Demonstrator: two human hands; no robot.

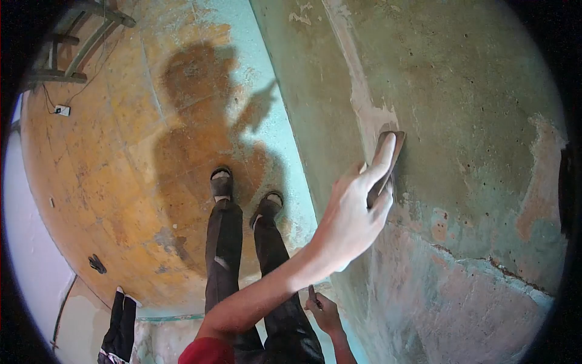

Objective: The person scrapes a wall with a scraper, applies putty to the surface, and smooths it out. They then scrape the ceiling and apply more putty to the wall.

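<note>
Sanding block (399, 147) under left hand (354, 221) grip, flat on wall (479, 109)

The left forearm (260, 297) is bare and stretches out long and nearly straight, its wrist level behind the knuckles. The left hand (351, 221) shows its back, with the index finger (383, 159) laid out straight ahead of the others, which curl tightly under it in a closed grip. The right hand (324, 312) sits low, well behind the left fingers, its own fingers pinched together and pointing up, on a short stretch of right forearm (345, 349).
</note>
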